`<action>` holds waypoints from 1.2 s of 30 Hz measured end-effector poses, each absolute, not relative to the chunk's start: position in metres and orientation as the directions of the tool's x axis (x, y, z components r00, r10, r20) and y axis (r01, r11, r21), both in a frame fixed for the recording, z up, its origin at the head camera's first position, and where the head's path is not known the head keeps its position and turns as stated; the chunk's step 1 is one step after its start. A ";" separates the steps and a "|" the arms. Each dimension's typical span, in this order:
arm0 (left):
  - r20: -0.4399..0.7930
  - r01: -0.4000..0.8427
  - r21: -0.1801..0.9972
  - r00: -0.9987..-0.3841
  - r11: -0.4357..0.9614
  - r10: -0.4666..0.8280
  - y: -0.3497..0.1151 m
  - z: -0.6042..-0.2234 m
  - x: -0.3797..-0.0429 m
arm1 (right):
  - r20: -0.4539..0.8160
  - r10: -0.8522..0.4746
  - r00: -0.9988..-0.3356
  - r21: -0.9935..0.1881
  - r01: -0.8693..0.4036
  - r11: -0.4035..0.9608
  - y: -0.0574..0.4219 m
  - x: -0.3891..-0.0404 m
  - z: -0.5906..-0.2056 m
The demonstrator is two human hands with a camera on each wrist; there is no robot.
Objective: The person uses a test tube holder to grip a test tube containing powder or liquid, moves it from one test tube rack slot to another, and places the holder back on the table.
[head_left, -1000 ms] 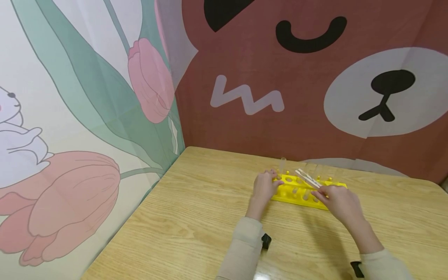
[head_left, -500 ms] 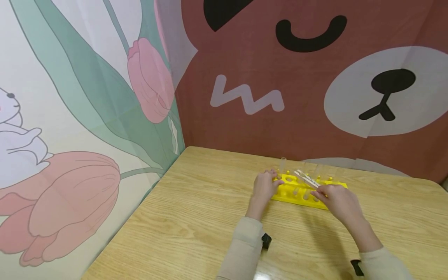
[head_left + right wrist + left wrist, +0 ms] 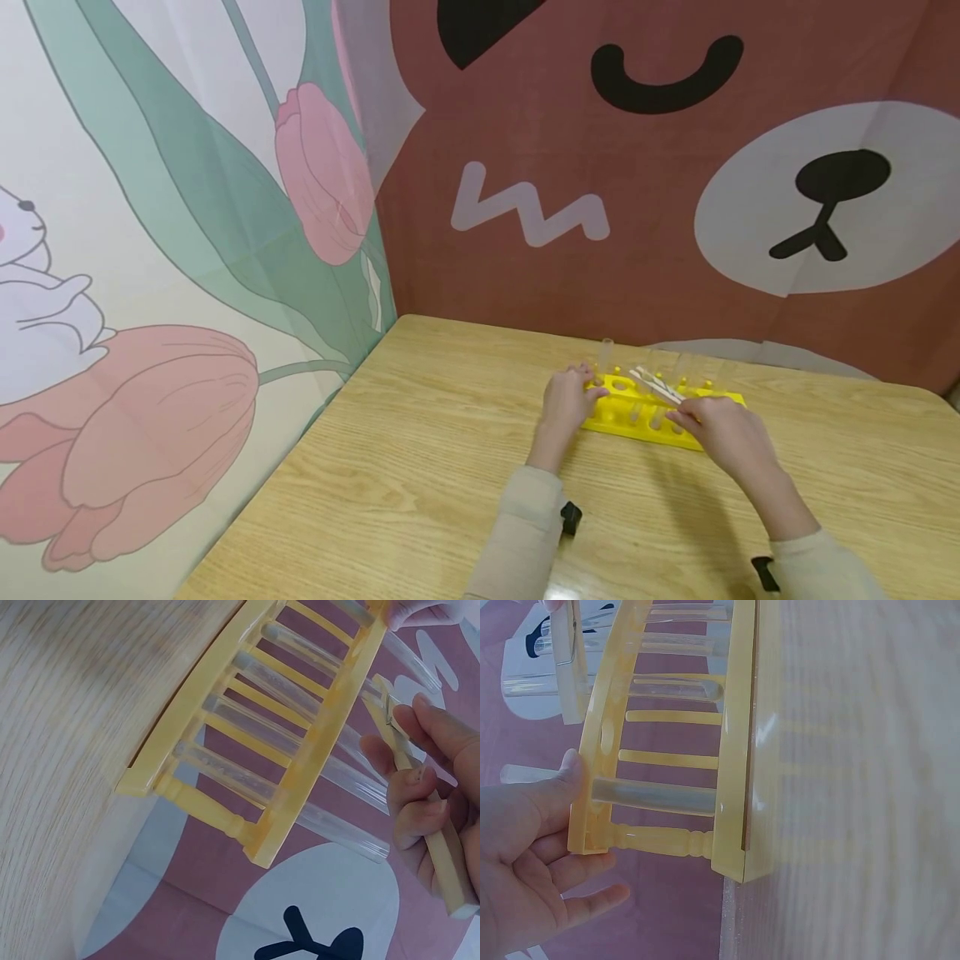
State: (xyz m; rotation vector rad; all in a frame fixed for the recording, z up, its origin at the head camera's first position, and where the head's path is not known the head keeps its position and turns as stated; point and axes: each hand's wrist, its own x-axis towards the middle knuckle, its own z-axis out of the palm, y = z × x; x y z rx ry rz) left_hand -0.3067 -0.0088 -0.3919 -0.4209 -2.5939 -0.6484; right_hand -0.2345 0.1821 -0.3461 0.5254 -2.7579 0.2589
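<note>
A yellow test tube rack (image 3: 622, 427) stands on the table, with several clear test tubes upright in it. My left hand (image 3: 567, 406) grips the rack's left end; in the left wrist view its thumb lies on the top bar, near a lone test tube (image 3: 652, 796). My right hand (image 3: 727, 429) holds a wooden test tube clamp (image 3: 656, 386), which slants across above the rack. In the right wrist view the clamp (image 3: 448, 874) has a metal spring, and its front end is by the upper part of a tube. Whether it grips that tube, I cannot tell.
The wood-grain table (image 3: 420, 467) extends left and in front of the rack. Behind it hangs a brown cloth (image 3: 495, 283) with a bear print, close to the table's back edge. A flower-print cloth (image 3: 187, 250) hangs on the left.
The front end of the clamp has dipped slightly toward the rack. My left hand has stayed at the rack's left end.
</note>
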 end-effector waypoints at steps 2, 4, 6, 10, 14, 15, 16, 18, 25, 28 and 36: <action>0.475 0.386 0.371 -0.860 0.845 0.184 -0.009 -0.392 -0.307 | 0.342 -0.327 -0.881 -0.117 -0.386 0.915 0.182 -0.235 -0.347; 0.477 0.388 0.374 -0.859 0.842 0.184 -0.008 -0.392 -0.307 | 0.343 -0.328 -0.880 -0.116 -0.386 0.915 0.183 -0.235 -0.347; 0.481 0.393 0.375 -0.857 0.840 0.186 -0.008 -0.392 -0.307 | 0.343 -0.329 -0.880 -0.119 -0.388 0.914 0.183 -0.235 -0.348; 0.483 0.395 0.377 -0.856 0.838 0.186 -0.008 -0.392 -0.306 | 0.342 -0.325 -0.882 -0.120 -0.384 0.915 0.183 -0.235 -0.347; 0.474 0.384 0.389 -0.863 0.837 0.175 -0.009 -0.392 -0.306 | 0.342 -0.330 -0.880 -0.116 -0.389 0.914 0.182 -0.235 -0.346; 0.473 0.381 0.393 -0.864 0.837 0.172 -0.009 -0.392 -0.306 | 0.342 -0.332 -0.879 -0.118 -0.391 0.913 0.182 -0.235 -0.346; 0.471 0.379 0.393 -0.866 0.838 0.171 -0.009 -0.392 -0.306 | 0.343 -0.334 -0.878 -0.118 -0.393 0.912 0.182 -0.235 -0.346; 0.471 0.380 0.394 -0.865 0.837 0.171 -0.009 -0.392 -0.306 | 0.343 -0.335 -0.878 -0.119 -0.394 0.911 0.182 -0.235 -0.345; 0.480 0.387 0.384 -0.859 0.838 0.178 -0.009 -0.393 -0.306 | 0.346 -0.343 -0.873 -0.119 -0.404 0.907 0.182 -0.235 -0.344; 0.482 0.386 0.381 -0.859 0.840 0.176 -0.009 -0.392 -0.305 | 0.352 -0.348 -0.869 -0.114 -0.408 0.906 0.181 -0.235 -0.343; 0.481 0.391 0.386 -0.858 0.835 0.179 -0.009 -0.393 -0.306 | 0.375 -0.351 -0.858 -0.105 -0.415 0.904 0.181 -0.234 -0.342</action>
